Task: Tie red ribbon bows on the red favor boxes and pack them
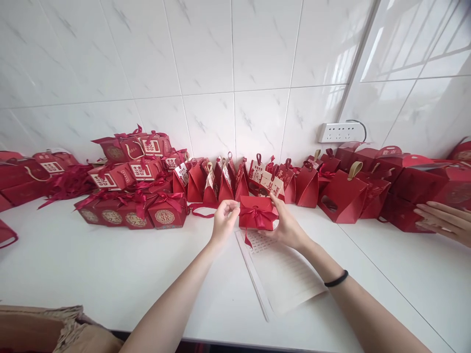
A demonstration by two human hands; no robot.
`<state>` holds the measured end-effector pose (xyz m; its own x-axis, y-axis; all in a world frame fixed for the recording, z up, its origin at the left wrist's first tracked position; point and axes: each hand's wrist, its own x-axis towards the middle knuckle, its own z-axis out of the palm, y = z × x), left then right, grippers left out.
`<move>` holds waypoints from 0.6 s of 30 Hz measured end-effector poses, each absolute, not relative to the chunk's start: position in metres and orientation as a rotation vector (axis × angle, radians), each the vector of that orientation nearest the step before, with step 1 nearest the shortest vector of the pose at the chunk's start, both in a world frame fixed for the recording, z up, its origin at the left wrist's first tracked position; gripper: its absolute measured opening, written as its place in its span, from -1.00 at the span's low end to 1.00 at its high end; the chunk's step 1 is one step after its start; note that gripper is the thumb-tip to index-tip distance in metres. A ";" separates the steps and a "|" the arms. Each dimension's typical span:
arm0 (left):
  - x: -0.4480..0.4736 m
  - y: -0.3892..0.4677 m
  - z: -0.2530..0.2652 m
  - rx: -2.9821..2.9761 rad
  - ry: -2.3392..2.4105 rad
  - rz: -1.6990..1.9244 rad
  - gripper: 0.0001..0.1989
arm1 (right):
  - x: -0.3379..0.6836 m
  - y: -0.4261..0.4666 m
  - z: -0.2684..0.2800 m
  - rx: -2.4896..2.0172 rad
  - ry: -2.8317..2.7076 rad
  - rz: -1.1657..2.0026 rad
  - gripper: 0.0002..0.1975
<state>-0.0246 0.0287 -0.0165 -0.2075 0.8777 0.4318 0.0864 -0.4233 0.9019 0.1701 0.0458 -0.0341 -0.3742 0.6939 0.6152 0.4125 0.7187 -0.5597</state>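
Note:
A small red gift box (247, 205) with a dark red ribbon bow (259, 218) across its front is held up above a sheet of paper. My right hand (289, 226) grips it at the right side, thumb and fingers closed round the edge. At its left edge is my left hand (225, 219), thumb and forefinger pinched together; whatever lies between them is too small to make out. One ribbon tail (248, 240) hangs below the box. Under both hands lies the paper (287, 279) with handwriting near its top.
Stacked red boxes (168, 215) with bows stand at the left, upright triangular boxes (307, 184) along the wall. A power strip (340, 132) is on the tiled wall. Another person's hand (445, 220) touches boxes at the right. A torn cardboard box (44, 328) sits at lower left.

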 end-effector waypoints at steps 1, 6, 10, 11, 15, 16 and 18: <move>-0.024 0.026 -0.015 1.483 1.157 1.782 -0.88 | 0.169 0.044 -0.033 -0.831 -2.019 0.324 0.01; -0.022 0.007 -0.008 2.204 0.922 1.957 -0.89 | 0.161 0.030 -0.022 -0.744 -1.880 0.132 -0.08; -0.026 0.000 -0.006 2.475 0.744 1.849 -0.85 | 0.155 0.021 -0.017 -0.692 -1.765 0.104 -0.10; -0.028 0.002 -0.006 2.418 0.722 1.950 -0.82 | 0.154 0.019 -0.016 -0.683 -1.752 0.113 -0.09; -0.040 0.017 0.002 2.116 0.727 1.870 -0.25 | 0.154 0.017 -0.013 -0.690 -1.726 0.247 -0.05; -0.043 0.022 0.007 2.074 0.756 1.680 -0.18 | 0.155 0.017 -0.012 -0.719 -1.712 0.314 -0.04; -0.044 0.031 0.022 1.997 0.848 1.344 -0.11 | 0.158 0.017 -0.008 -0.770 -1.662 0.495 0.00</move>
<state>-0.0444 0.0307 0.0218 0.2900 0.7690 0.5697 0.1832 -0.6288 0.7556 0.1584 0.0174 -0.0079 -0.1035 0.7164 0.6900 0.2224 0.6928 -0.6860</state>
